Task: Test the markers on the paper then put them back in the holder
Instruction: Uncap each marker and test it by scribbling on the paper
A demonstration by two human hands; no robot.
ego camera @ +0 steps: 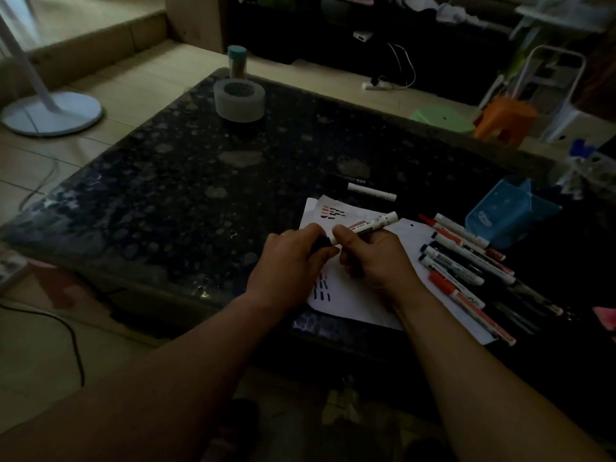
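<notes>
Over the white paper (353, 295), my right hand (370, 258) grips a white-barrelled marker (366, 226) that points up and to the right. My left hand (290, 258) grips the black cap (321, 243) at the marker's near end. The paper carries short red and black test strokes near its top and beside my left wrist. Several more markers (466, 261) with red and black caps lie in a row on the paper's right side. A blue holder (510, 211) lies tipped on its side behind them. Another black and white marker (363, 190) lies beyond the paper.
The dark speckled stone table (186, 181) holds a grey round roll (239, 100) and a teal-capped jar (237, 61) at its far edge. A fan base (50, 113) stands on the floor at left. Green and orange stools (473, 118) stand at far right.
</notes>
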